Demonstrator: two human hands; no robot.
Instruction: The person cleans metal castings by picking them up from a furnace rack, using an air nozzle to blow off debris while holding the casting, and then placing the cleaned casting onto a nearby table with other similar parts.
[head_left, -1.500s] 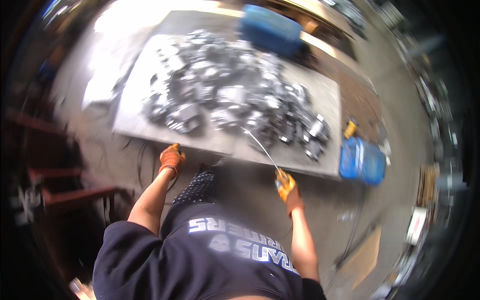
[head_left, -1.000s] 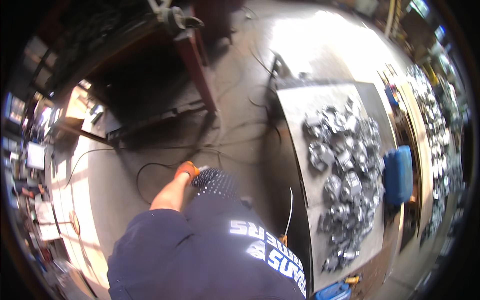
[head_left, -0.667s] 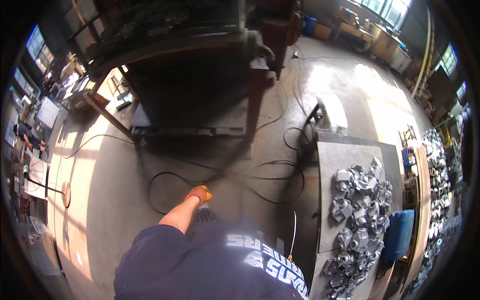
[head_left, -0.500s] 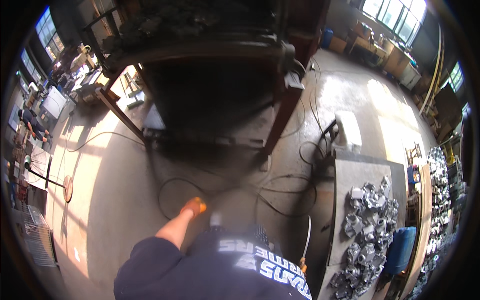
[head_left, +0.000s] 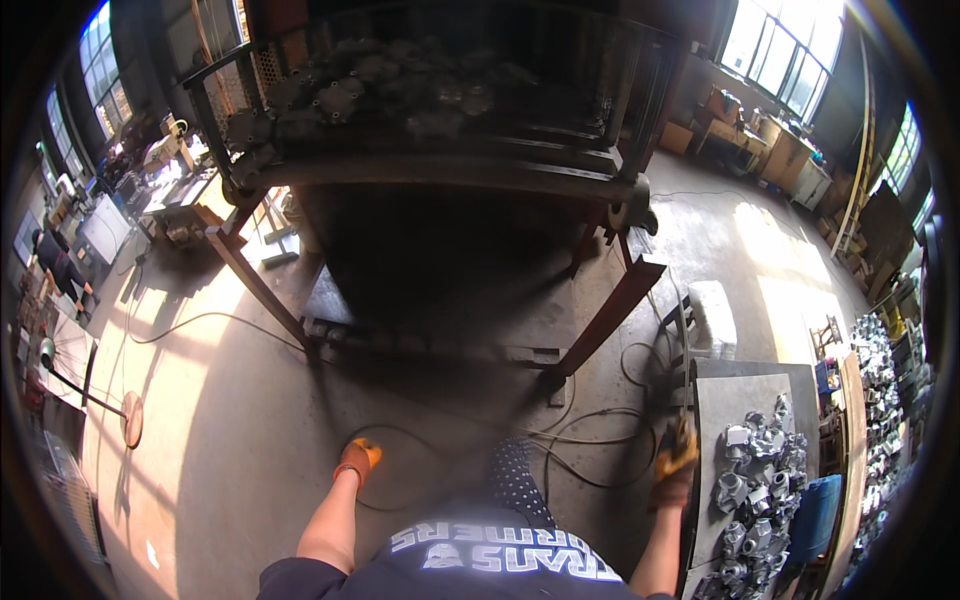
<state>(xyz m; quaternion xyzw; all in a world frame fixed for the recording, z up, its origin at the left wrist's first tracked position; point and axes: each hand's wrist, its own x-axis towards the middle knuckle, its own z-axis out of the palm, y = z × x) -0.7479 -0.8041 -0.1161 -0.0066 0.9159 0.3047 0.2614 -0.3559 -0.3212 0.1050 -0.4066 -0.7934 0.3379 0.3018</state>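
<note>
My left hand (head_left: pixel 362 457), in an orange and brown work glove, hangs low over the floor, away from the steel frame. Nothing shows in it, and its fingers are too small to read. On the right, my right hand (head_left: pixel 677 462), in a similar glove, is closed around a long thin metal rod (head_left: pixel 684 345). The rod points up and away from me, beside the left edge of a low table (head_left: pixel 715 410). Grey metal castings (head_left: pixel 760 470) lie heaped on that table. Ahead, a dark steel rack (head_left: pixel 430 175) on angled legs carries more castings (head_left: pixel 345 95) in shadow.
Cables (head_left: pixel 600 455) loop over the floor between the rack and the table. A white-covered seat (head_left: pixel 712 318) stands beyond the table; a blue container (head_left: pixel 815 515) is at its right. More castings (head_left: pixel 870 400) fill the far right. A round-based stand (head_left: pixel 132 418) and another person (head_left: pixel 62 265) are left.
My right hand has come forward and up with the rod, alongside the table. My left hand has moved left and lower. The rack now shows more fully as my view has shifted.
</note>
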